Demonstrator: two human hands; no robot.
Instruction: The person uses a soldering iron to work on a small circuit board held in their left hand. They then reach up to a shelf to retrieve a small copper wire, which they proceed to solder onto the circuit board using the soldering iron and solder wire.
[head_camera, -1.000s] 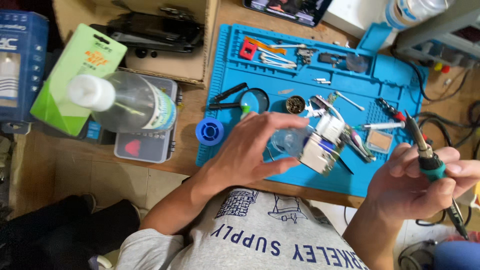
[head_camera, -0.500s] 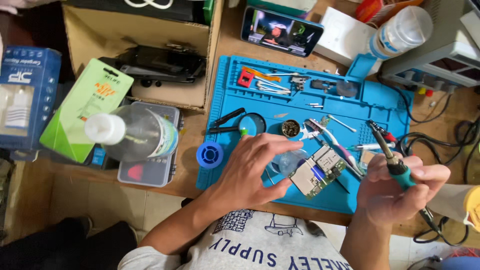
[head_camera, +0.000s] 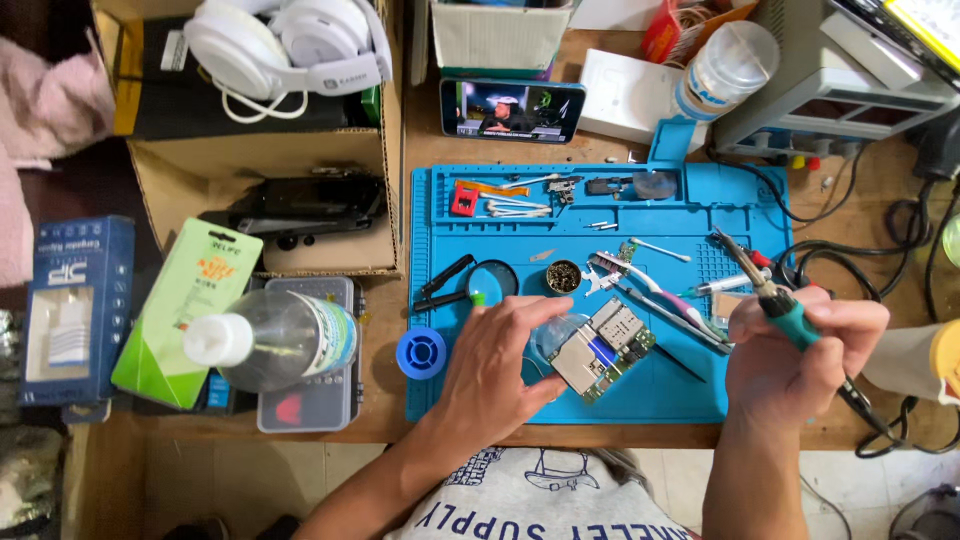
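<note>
Soldering iron (head_camera: 775, 300) apparently lifted farther off circuit board (head_camera: 600, 350).

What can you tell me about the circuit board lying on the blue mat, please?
The circuit board is a small green-edged board with silvery metal shields and a blue patch. It lies flat and tilted diagonally on the blue mat, near its front edge. The left hand rests against its near corner; the right hand stays apart.

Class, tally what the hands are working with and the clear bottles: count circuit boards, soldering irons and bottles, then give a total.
Circuit board, under the left hand: 1
Soldering iron, in the right hand: 1
Clear bottles: 2
Total: 4
</note>
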